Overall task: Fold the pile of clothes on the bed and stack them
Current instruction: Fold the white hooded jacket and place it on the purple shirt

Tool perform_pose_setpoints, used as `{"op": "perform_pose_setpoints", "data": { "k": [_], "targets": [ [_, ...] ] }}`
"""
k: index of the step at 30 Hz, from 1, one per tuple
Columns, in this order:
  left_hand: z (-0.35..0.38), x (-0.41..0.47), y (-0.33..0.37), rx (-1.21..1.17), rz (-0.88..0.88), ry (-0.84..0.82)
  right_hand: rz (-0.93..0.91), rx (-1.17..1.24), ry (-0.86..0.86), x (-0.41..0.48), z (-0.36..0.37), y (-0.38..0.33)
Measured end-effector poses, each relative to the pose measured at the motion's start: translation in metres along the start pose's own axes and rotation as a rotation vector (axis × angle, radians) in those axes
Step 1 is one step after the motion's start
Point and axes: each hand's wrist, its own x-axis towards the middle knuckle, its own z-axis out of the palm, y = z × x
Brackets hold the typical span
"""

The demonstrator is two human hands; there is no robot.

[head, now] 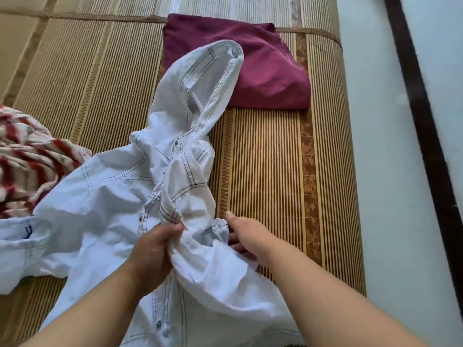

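A big straw mat (275, 159) with brown and yellow lines covered the bed. A pale wall (390, 146) ran along its right side.

A white jacket (105, 204) with dark stitching lay spread out and crumpled on the mat, in the middle and toward the left. Its hood (200, 78) pointed away from the person, and the tip of the hood rested on the edge of a dark red cloth (270, 71). The red cloth was folded and sat flat at the far end of the mat. A red and white striped cloth (27, 156) lay in a heap on the left, just beside the jacket and partly under it.

The left hand (152, 249) had its fingers curled tight around a bunch of the jacket near the front opening, and it held that part up a little. The right hand (248, 234) was just beside it, at the gathered end of a sleeve (218, 227). Its thumb (230, 216) stuck out over the mat. Its fingers went under the white cloth, so I could not tell if they were holding it.
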Motion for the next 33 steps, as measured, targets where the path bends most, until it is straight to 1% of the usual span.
{"op": "perform_pose_setpoints", "data": {
  "k": [1,3,5,6,9,12,14,15,17,18,20,21,22,23,24,25,26,28,30,31,32,33],
  "targets": [
    [-0.002,-0.001,0.002,0.008,0.004,-0.028,0.03,-0.043,-0.033,0.004,0.01,-0.007],
    [0.0,-0.002,0.005,0.058,0.017,-0.055,0.031,-0.164,-0.019,0.011,0.024,-0.015],
    [0.0,-0.001,0.005,0.091,0.062,-0.021,-0.04,-0.282,0.114,0.014,0.027,-0.018],
    [0.0,0.0,0.004,0.096,0.09,0.001,-0.097,-0.275,0.222,0.012,0.023,-0.016],
    [-0.004,0.006,-0.001,0.099,0.13,0.104,-0.233,-0.015,0.587,-0.01,-0.01,-0.008],
    [-0.005,0.01,-0.006,0.1,0.12,0.179,-0.3,0.186,0.964,-0.031,-0.063,0.009],
    [-0.004,0.012,-0.008,0.109,0.114,0.192,-0.295,0.34,1.217,-0.037,-0.102,0.021],
    [-0.002,0.012,-0.009,0.133,0.116,0.191,-0.263,0.407,1.327,-0.039,-0.121,0.027],
    [0.002,0.013,-0.011,0.261,0.129,0.186,-0.194,0.567,1.456,-0.04,-0.156,0.043],
    [0.005,0.014,-0.013,0.388,0.142,0.181,-0.163,0.644,1.466,-0.04,-0.171,0.052],
    [0.014,0.017,-0.015,0.703,0.17,0.147,-0.111,0.728,1.403,-0.039,-0.192,0.07],
    [0.019,0.02,-0.016,0.824,0.176,0.091,-0.082,0.724,1.361,-0.038,-0.198,0.077],
    [0.024,0.023,-0.019,0.929,0.175,0.034,-0.043,0.64,1.33,-0.037,-0.199,0.082],
    [0.029,0.026,-0.022,1.032,0.166,0.003,-0.002,0.448,1.316,-0.037,-0.195,0.084],
    [0.033,0.029,-0.025,1.129,0.158,-0.001,-0.004,0.206,1.29,-0.036,-0.187,0.083],
    [0.037,0.032,-0.029,1.209,0.159,0.013,-0.069,-0.02,1.241,-0.034,-0.175,0.08],
    [0.039,0.034,-0.033,1.269,0.166,0.03,-0.163,-0.2,1.142,-0.03,-0.16,0.074],
    [0.043,0.036,-0.039,1.358,0.171,0.052,-0.294,-0.485,0.84,-0.016,-0.13,0.061],
    [0.045,0.038,-0.043,1.415,0.164,0.065,-0.292,-0.801,0.565,0.001,-0.107,0.05],
    [0.046,0.039,-0.045,1.429,0.163,0.069,-0.262,-0.92,0.489,0.008,-0.101,0.05],
    [0.046,0.04,-0.047,1.438,0.162,0.069,-0.216,-0.979,0.456,0.014,-0.102,0.052],
    [0.047,0.04,-0.05,1.448,0.161,0.065,-0.16,-0.984,0.457,0.017,-0.107,0.057]
  ]
}}
